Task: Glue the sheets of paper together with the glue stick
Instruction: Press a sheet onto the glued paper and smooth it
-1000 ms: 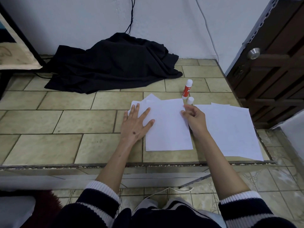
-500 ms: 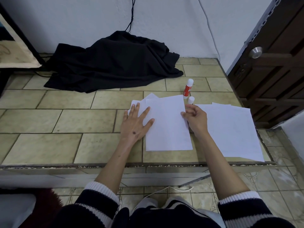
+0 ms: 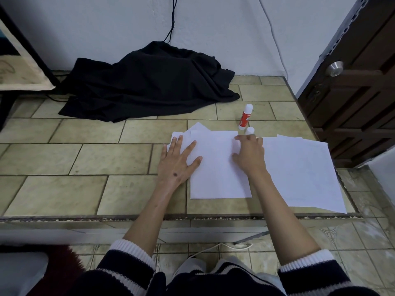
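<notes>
A stack of white sheets (image 3: 215, 180) lies on the tiled ledge, with corners of lower sheets poking out at its top left. My left hand (image 3: 177, 161) lies flat with spread fingers on the stack's left edge. My right hand (image 3: 251, 152) rests on the top sheet's upper right part, fingers and thumb pointing left and pressing the paper. Just behind the stack, the red and white glue stick (image 3: 245, 117) stands upright. Its white cap (image 3: 249, 130) stands next to it, right behind my right hand.
More white sheets (image 3: 303, 169) lie to the right, reaching toward the ledge's front edge (image 3: 85, 217). A black cloth (image 3: 147, 82) is heaped at the back against the wall. A dark wooden door (image 3: 352, 92) with a metal knob stands at the right.
My right hand has slid left from the sheet's right edge onto the top sheet. My left hand has stayed in place.
</notes>
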